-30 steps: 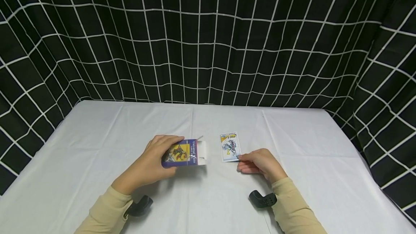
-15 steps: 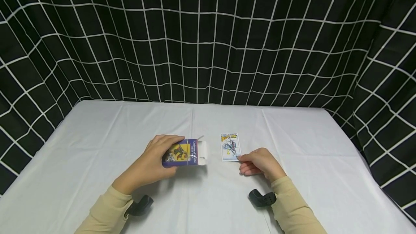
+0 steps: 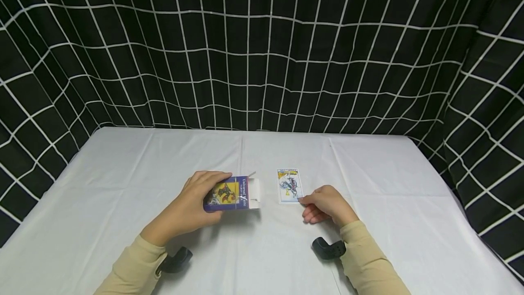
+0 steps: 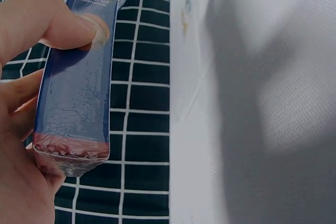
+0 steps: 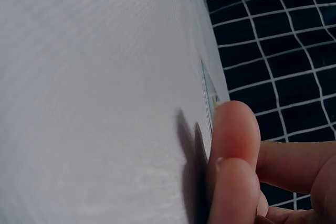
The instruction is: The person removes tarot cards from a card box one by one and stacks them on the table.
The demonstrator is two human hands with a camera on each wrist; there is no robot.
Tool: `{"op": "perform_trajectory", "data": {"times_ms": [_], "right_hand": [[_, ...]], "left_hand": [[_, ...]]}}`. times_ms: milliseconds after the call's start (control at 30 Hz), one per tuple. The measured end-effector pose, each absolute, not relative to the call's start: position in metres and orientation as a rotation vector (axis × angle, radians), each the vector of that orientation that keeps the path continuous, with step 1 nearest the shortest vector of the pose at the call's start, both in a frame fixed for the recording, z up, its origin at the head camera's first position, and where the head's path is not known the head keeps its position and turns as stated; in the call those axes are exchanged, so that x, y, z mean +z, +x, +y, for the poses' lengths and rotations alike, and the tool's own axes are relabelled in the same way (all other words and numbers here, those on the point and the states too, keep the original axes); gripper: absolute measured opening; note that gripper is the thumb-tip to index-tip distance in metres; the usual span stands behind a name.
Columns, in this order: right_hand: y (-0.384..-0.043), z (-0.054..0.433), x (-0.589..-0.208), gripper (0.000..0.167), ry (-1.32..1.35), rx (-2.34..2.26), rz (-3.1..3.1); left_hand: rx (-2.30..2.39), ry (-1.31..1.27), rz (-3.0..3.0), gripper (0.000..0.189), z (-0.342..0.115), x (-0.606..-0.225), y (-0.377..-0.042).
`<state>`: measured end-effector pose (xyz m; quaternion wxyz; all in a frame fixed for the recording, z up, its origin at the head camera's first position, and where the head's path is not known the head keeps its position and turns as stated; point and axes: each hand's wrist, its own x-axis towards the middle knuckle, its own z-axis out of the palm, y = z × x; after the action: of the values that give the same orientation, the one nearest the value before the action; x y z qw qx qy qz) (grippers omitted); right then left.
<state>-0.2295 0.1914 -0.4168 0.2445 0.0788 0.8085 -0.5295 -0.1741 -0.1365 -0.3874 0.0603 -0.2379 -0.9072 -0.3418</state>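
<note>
My left hand (image 3: 189, 206) grips a purple tarot card box (image 3: 226, 193) by its sides, above the white cloth. The box's white end flap stands out to the right. In the left wrist view the thumb presses on the box's blue narrow side (image 4: 79, 95). To the right, a tarot card (image 3: 289, 185) with a rider on a horse lies picture up on the cloth. My right hand (image 3: 329, 206) pinches its near right corner, thumb on top; the fingertips under it are hidden from the head view. Only a sliver of the card (image 5: 209, 90) shows in the right wrist view.
A white cloth (image 3: 123, 163) covers the table. Behind it and at both sides hangs a black curtain (image 3: 262, 49) with a white grid. Dark wrist-worn devices (image 3: 329, 248) sit at both sleeve cuffs.
The card has settled from a slight tilt to flat on the cloth, and the right hand's lower fingers have shifted slightly right. The left hand and the box stay nearly in place.
</note>
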Motion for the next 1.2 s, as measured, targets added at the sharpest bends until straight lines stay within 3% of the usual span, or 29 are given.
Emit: {"op": "perform_trajectory", "data": {"times_ms": [900,1200], "right_hand": [[-0.231,0.191,-0.418,0.017,0.193,-1.432,2.231],[-0.229,0.191,-0.406,0.027,0.227,-1.641,2.262]], "left_hand": [[-1.035,-0.725,-2.748,0.081,-0.137,-0.387,-0.174],[-1.027,-0.717,-2.749,0.081,-0.139,-0.389,-0.176]]}}
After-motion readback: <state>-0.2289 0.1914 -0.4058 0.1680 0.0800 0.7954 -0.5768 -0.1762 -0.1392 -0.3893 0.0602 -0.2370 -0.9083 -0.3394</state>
